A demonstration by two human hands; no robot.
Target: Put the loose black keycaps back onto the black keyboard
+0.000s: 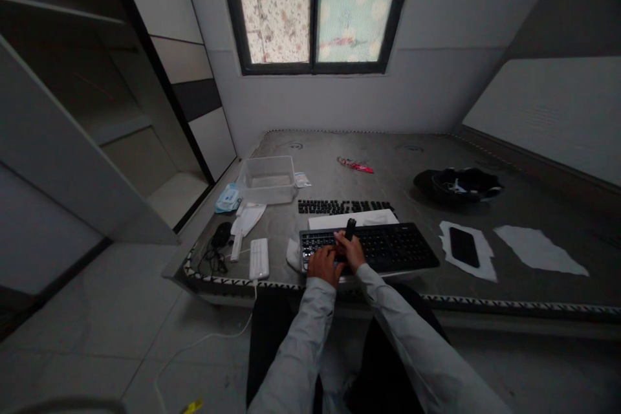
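Observation:
A black keyboard lies in front of me near the mattress's front edge, its left part showing bare key positions with keycaps off. My right hand is closed round a short black-handled tool, held upright over the keyboard; its working end is hidden. My left hand rests on the keyboard's left part, close beside the right hand, fingers lying forward and partly overlapped. Just beyond the keyboard are a white sheet and rows of loose black keycaps.
On the left are a clear plastic box, a blue wipes pack, a black mouse and a white power strip. To the right lie a phone on paper and a black bag. A red-handled item lies farther back.

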